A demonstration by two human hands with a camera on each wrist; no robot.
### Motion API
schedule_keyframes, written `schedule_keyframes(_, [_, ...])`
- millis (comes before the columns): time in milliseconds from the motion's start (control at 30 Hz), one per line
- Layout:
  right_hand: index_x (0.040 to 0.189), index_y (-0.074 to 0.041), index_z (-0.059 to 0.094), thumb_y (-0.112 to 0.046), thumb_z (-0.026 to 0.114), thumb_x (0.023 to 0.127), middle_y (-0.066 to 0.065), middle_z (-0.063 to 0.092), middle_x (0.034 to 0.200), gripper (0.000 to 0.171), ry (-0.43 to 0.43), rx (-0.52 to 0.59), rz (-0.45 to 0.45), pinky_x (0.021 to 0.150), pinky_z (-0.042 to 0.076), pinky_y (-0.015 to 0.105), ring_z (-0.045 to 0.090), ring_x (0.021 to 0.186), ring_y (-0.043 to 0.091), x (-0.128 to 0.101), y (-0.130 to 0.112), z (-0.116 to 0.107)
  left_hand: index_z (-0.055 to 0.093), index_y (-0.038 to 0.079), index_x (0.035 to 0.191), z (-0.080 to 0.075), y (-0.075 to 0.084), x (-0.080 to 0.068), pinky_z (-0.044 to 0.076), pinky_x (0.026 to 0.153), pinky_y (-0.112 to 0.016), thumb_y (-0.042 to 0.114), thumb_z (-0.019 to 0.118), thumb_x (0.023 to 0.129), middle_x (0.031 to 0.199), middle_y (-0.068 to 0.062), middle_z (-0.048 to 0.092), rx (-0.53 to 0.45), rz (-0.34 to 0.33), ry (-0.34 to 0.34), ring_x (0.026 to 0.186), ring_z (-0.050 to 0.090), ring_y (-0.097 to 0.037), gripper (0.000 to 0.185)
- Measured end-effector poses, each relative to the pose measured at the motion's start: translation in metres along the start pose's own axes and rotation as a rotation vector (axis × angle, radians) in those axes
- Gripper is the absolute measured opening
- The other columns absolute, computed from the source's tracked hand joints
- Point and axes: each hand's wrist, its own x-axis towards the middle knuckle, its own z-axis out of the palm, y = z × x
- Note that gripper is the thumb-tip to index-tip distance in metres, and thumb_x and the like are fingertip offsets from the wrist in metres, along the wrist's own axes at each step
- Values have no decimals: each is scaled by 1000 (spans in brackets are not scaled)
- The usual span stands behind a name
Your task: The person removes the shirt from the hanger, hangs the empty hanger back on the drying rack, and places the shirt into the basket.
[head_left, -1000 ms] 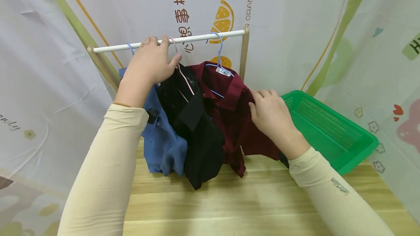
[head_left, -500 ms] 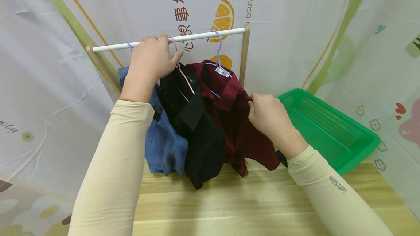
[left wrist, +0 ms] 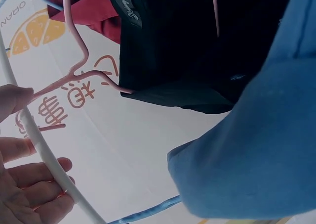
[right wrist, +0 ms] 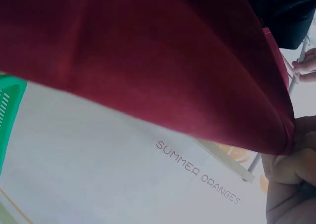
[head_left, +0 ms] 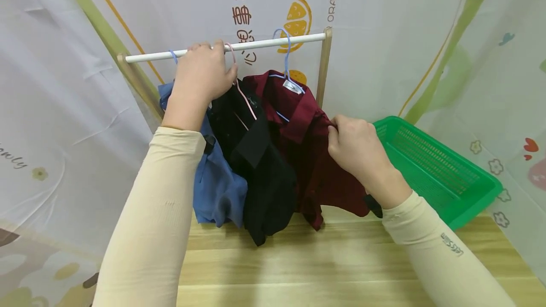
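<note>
The left hand curls its fingers over the white rail beside the pink hanger. The right hand pinches the maroon shirt hanging by its shoulder.

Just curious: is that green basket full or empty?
Empty, as far as shows: the green basket has bare mesh floor and walls; its near corner is hidden behind the right hand.

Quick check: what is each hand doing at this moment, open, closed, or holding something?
Left hand: fingers curled over the white rail, thumb at the pink hanger.
Right hand: pinching the shoulder of the dark red shirt.
</note>
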Motion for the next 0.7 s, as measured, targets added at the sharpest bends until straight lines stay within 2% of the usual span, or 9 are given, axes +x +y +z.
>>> schedule_keyframes(200, [101,6,72,-9,55,105,21,76,88,23,38,18,0,66,58,49,70,72,37,-4,2,-10,36,-5,160,0,1,3,48,112,-66,38,44,110,148,-36,55,6,-12,-3,133,55,-54,67])
schedule_keyframes(467, [100,5,73,-8,57,103,18,76,85,21,128,12,-47,61,54,46,67,66,33,-12,6,-19,39,-4,158,-3,-2,3,50,108,-67,39,45,109,145,-35,57,5,-24,10,132,55,-55,66])
schedule_keyframes(700, [96,3,74,-4,62,99,16,75,81,15,251,-14,-90,56,47,44,59,57,30,-29,17,-27,37,-1,161,0,1,2,51,105,-68,41,44,109,147,-33,56,-7,-28,3,134,54,-53,67])
